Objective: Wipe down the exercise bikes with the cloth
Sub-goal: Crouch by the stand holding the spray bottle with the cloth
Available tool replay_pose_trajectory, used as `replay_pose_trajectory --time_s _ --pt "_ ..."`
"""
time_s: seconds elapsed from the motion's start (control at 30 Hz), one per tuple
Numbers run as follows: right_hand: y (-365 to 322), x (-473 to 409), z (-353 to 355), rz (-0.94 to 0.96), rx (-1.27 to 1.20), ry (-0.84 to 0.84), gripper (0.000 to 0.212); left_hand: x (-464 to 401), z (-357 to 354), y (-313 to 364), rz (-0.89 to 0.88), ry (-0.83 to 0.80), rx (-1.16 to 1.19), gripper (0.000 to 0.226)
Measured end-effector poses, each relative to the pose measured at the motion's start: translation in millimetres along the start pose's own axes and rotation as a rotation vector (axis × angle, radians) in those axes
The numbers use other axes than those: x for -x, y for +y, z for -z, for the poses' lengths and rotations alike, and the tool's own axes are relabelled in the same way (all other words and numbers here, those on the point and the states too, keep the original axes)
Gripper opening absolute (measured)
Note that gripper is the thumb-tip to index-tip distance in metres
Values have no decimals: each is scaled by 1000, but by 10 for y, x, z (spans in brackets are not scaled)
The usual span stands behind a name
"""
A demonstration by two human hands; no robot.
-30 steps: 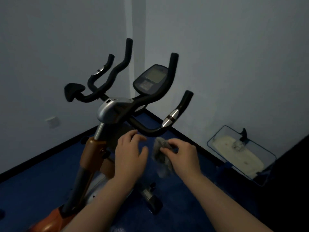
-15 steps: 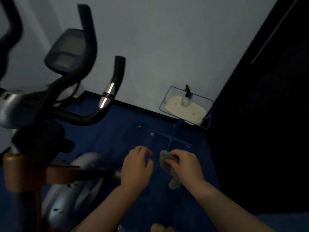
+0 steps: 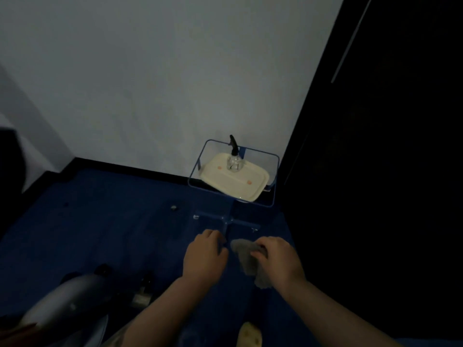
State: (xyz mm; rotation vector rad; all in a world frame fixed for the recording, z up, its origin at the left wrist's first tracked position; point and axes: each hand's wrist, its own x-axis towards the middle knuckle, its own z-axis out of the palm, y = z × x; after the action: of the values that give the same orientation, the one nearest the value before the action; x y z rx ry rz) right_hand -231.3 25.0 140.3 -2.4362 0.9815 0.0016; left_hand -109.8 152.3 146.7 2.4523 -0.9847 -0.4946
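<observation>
I saw the cloth point(image 3: 248, 260) low in the middle of the frame, bunched in the right hand point(image 3: 280, 259), whose curled fingers pinched its upper edge so the rest hung free below, a hold I judged ready for folding or wetting rather than wiping. The left hand point(image 3: 204, 256) hovered just beside it, fingers loosely curled and holding nothing. Only the bike's grey housing point(image 3: 67, 296) showed, at lower left. Above the hands, against the wall, a spray bottle point(image 3: 234, 159) stood upright on a cream tray point(image 3: 235, 179) inside a blue wire stand point(image 3: 274, 181), within reach for dampening the cloth, I judged. Half a second before, the handlebars and console had filled the upper left; now they were out of view, and the stand sat near the centre.
</observation>
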Motion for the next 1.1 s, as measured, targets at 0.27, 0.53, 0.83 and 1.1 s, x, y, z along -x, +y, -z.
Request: replay_pose_trajectory --time_s 0.27,0.53,0.83,1.1 --pt "193 -871 278 -55 -48 -29 11 -795 -113 158 82 -60 30 23" --pt "55 -2023 399 -129 -130 20 12 -1997 -34 51 62 -140 62 21" --pt "28 -3544 26 -101 35 -2 15 -3312 1 -227 94 -155 83 23" --pt "308 -3822 -879 -99 184 -371 18 -3405 -368 -492 92 -278 69 23"
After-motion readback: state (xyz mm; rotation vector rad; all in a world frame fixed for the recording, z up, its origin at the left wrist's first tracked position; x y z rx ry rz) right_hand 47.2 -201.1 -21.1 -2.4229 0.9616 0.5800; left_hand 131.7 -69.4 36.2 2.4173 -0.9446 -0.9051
